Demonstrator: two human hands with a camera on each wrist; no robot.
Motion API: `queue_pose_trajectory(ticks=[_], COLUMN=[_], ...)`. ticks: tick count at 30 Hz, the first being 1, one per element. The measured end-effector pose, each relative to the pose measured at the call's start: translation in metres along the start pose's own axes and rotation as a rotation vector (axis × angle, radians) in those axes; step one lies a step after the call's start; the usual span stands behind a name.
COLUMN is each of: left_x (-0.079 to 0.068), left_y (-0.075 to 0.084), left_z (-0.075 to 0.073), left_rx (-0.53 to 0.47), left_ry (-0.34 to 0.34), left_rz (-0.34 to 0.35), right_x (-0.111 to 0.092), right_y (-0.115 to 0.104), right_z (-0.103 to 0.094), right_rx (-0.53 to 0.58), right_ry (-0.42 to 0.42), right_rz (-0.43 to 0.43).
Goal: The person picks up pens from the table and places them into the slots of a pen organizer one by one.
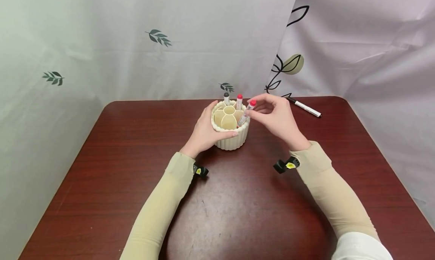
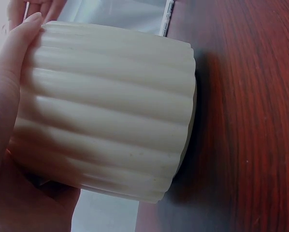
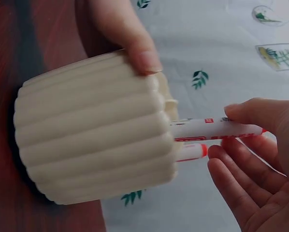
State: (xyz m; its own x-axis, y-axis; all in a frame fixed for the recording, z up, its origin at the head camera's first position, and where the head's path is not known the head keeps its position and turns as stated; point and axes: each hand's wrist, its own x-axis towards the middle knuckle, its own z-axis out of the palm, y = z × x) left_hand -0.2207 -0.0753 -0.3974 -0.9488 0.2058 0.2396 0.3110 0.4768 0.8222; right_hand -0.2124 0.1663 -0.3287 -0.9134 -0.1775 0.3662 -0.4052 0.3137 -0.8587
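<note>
A cream ribbed pen holder with several compartments stands upright on the table. My left hand grips it from the left, thumb across the front near the rim. Between thumb and fingers, my right hand pinches a white marker with a red cap. This marker leans, its lower end inside a right-hand compartment and its red end up. Behind it, another red-capped marker stands in the holder, beside a black-capped marker. The lower parts of the markers are hidden by the holder's walls.
A white marker with a black cap lies on the dark red wooden table, near the back right edge, beyond my right hand. A pale curtain with leaf prints hangs behind the table.
</note>
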Motion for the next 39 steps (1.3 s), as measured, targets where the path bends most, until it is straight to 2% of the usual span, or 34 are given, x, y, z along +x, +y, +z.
queue_pose_trajectory(ticks=[8, 12, 16, 21, 23, 32, 39], left_x=[0.001, 0.001, 0.001, 0.001, 0.000, 0.000, 0.000], left_y=[0.000, 0.001, 0.001, 0.002, 0.002, 0.002, 0.002], left_z=[0.000, 0.000, -0.001, -0.001, -0.001, 0.000, 0.000], left_rx=[-0.004, 0.000, 0.003, -0.003, -0.003, 0.001, -0.009], left_ry=[0.000, 0.000, -0.003, -0.004, -0.004, 0.000, -0.003], left_rz=[0.012, 0.013, 0.010, -0.003, -0.006, -0.012, -0.011], right_x=[0.001, -0.001, -0.004, -0.012, -0.013, -0.009, -0.013], right_y=[0.016, 0.016, 0.004, -0.015, -0.013, 0.039, 0.060], right_z=[0.005, 0.004, -0.002, -0.016, -0.023, -0.072, -0.104], right_rx=[-0.064, -0.045, -0.017, -0.028, -0.044, -0.074, -0.105], right_ry=[-0.044, -0.062, -0.071, -0.033, -0.004, 0.151, 0.222], right_rz=[0.059, 0.065, 0.062, 0.084, 0.105, 0.161, 0.194])
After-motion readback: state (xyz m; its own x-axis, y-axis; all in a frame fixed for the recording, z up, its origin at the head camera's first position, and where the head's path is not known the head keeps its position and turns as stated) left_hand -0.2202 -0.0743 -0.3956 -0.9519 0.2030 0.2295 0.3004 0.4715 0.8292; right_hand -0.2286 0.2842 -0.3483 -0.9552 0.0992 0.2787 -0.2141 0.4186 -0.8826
